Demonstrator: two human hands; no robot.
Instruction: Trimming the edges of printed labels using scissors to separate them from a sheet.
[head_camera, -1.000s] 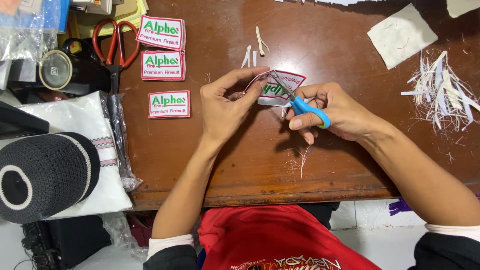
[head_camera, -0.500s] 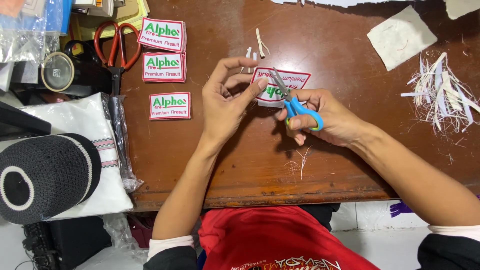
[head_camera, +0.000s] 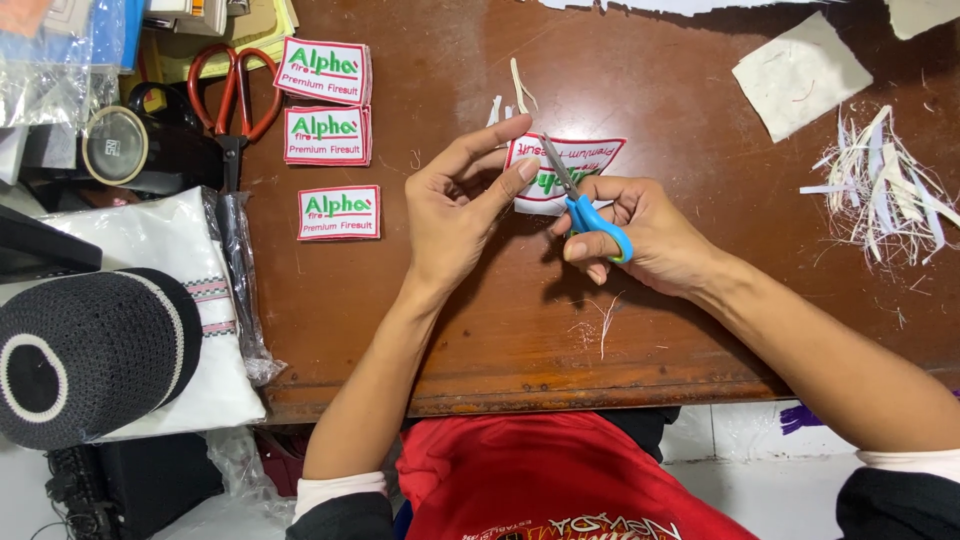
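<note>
My left hand (head_camera: 460, 205) pinches the left side of a white embroidered patch (head_camera: 585, 160) with a red border and green lettering, holding it just above the brown wooden table (head_camera: 480, 330). My right hand (head_camera: 640, 235) grips small blue-handled scissors (head_camera: 590, 210), whose blades point up and left across the patch. Part of the patch is hidden behind both hands.
Three finished patches (head_camera: 325, 70) (head_camera: 325, 135) (head_camera: 340, 212) lie at the upper left beside red-handled scissors (head_camera: 235, 95). White offcut strips (head_camera: 885, 185) pile at the right, a square of white backing (head_camera: 800, 75) above them. A black knitted cap (head_camera: 90, 355) and a bagged white cloth (head_camera: 215, 330) sit at the left edge.
Both hands have shifted slightly up the table with the patch. The patch has turned in my left hand, and the scissors now lie across its middle.
</note>
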